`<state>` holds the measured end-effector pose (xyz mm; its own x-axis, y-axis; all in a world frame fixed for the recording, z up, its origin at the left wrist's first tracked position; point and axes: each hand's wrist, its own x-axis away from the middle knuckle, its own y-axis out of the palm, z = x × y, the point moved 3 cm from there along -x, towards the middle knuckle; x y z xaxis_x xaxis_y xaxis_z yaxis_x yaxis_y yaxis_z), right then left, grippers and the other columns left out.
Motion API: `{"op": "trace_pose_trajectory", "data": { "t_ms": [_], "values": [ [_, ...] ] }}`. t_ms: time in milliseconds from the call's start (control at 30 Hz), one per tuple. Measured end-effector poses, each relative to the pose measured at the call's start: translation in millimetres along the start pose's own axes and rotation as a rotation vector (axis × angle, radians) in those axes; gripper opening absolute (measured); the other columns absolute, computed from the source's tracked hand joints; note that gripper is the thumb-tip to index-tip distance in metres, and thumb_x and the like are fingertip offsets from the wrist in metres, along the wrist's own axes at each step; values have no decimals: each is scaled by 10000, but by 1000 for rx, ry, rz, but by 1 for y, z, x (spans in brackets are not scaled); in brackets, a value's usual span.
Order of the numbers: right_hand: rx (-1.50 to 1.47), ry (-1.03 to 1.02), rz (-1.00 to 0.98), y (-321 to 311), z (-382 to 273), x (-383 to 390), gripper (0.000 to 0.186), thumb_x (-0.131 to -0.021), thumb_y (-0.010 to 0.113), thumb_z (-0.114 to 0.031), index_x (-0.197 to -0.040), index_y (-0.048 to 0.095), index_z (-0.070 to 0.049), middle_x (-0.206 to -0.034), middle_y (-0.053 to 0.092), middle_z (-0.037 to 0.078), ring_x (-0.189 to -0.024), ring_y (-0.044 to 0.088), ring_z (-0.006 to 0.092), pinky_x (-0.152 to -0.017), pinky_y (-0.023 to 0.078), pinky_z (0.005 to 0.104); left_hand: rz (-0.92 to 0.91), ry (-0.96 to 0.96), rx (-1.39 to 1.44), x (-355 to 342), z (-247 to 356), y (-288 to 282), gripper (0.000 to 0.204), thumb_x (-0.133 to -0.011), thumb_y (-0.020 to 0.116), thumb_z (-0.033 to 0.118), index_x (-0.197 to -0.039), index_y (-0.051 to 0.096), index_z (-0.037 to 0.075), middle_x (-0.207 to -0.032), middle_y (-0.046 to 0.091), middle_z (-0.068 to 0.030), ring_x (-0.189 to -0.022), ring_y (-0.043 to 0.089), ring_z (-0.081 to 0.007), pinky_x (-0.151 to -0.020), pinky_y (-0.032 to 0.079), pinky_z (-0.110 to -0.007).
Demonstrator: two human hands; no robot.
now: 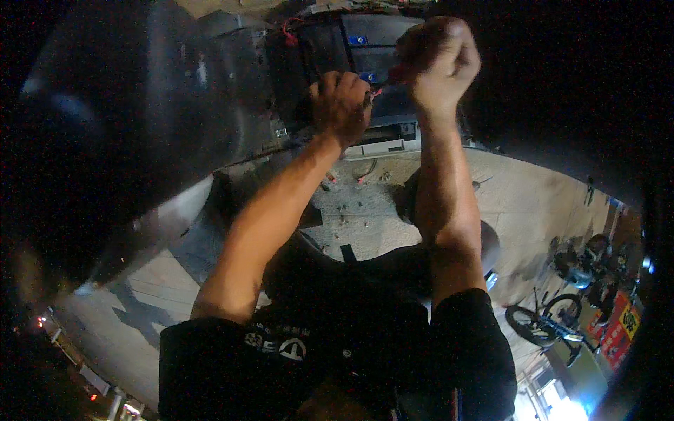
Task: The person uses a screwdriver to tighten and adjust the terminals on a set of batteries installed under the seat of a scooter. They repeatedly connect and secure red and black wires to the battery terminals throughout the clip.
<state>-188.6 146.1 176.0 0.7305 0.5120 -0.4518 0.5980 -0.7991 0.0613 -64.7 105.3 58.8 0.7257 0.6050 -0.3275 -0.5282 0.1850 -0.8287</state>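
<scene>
My left hand [342,105] rests over a row of dark box-shaped blocks [385,56] in an open compartment. Its fingers are curled down and closed, and what they grip is hidden. A short red wire end [377,92] shows beside its thumb. Raised to the right of it, my right hand [446,67] is a closed fist, smeared by motion. Something dark sticks out on its left side, too blurred to name. Blue fittings [358,41] with bright centres sit on the blocks between the two hands.
A pale ledge [379,147] edges the compartment on my side. On the ground below lie red-tipped wires [361,179] and small loose pieces. A large dark curved panel [161,91] stands at the left. Bicycles [540,323] and a red sign [621,330] are at lower right.
</scene>
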Motion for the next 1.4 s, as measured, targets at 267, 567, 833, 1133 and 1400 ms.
{"op": "trace_pose_trajectory", "data": {
  "t_ms": [267, 567, 833, 1133, 1400],
  "values": [
    [387, 46, -555, -40, 21, -14, 172, -854, 682, -222, -946, 665, -78, -900, 703, 134, -809, 676, 351, -692, 532, 387, 118, 40, 112, 1, -5, -3, 162, -777, 670, 205, -915, 657, 120, -1055, 582, -78, -1071, 493, -301, -874, 360, -508],
    [1327, 281, -839, -31, 75, 56, 263, -860, 610, -336, -967, 707, -117, -1004, 694, 145, -920, 670, 352, -773, 544, 427, 40, 1, 95, 4, -5, -5, 182, -804, 651, 203, -953, 662, 98, -1071, 575, -92, -1083, 483, -314, -886, 365, -499],
    [1206, 120, -673, -29, 68, 69, 211, -876, 598, -316, -971, 650, -136, -1015, 683, 127, -893, 670, 370, -721, 549, 451, 17, -12, 99, 3, -6, -5, 157, -804, 629, 169, -928, 651, 76, -1069, 576, -102, -1088, 485, -317, -902, 369, -515],
    [1220, -14, -762, -33, 58, 97, 389, -877, 600, -259, -1254, 545, -183, -1147, 619, 104, -906, 674, 362, -733, 560, 460, 57, -27, 165, 4, -7, -1, 137, -819, 616, 168, -912, 659, 77, -1072, 582, -103, -1110, 485, -329, -944, 357, -570],
    [1398, 52, -1091, -5, 45, 73, 441, -884, 591, -247, -1275, 504, -63, -1115, 614, 144, -882, 690, 353, -727, 579, 453, 56, -13, 105, -2, -6, -4, 156, -852, 556, 148, -922, 672, 71, -1060, 589, -101, -1072, 502, -320, -921, 391, -523]
  ]
}}
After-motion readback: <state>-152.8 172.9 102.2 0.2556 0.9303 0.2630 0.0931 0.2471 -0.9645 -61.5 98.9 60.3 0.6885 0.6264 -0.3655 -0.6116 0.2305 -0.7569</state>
